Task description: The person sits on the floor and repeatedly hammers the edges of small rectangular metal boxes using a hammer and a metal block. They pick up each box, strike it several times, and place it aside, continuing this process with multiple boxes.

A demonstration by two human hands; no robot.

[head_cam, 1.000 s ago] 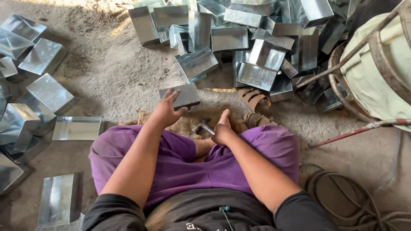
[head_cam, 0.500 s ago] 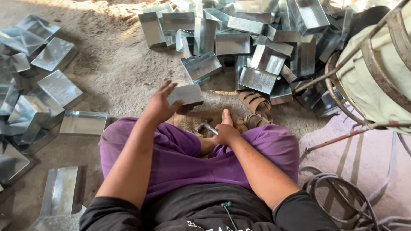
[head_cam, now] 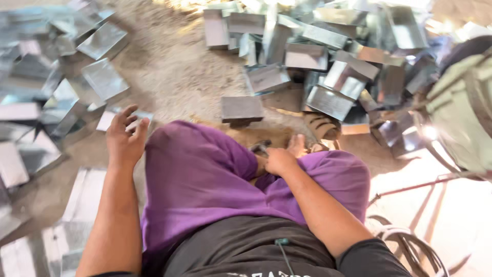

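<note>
Workshop floor — heaped sheet-metal boxes (head_cam: 328, 56)

I see my left hand (head_cam: 124, 137) stretched out to the side of my left knee, palm down, fingers spread and empty. My left forearm runs straight back toward my body. My right hand (head_cam: 279, 160) rests between my knees, curled closed, apparently around something small, though blur hides the grip. My right forearm angles inward.

Heap of folded sheet-metal boxes (head_cam: 328, 56) top centre; coiled hose (head_cam: 410, 246) btm right; sack (head_cam: 461, 118) at right edge.
</note>
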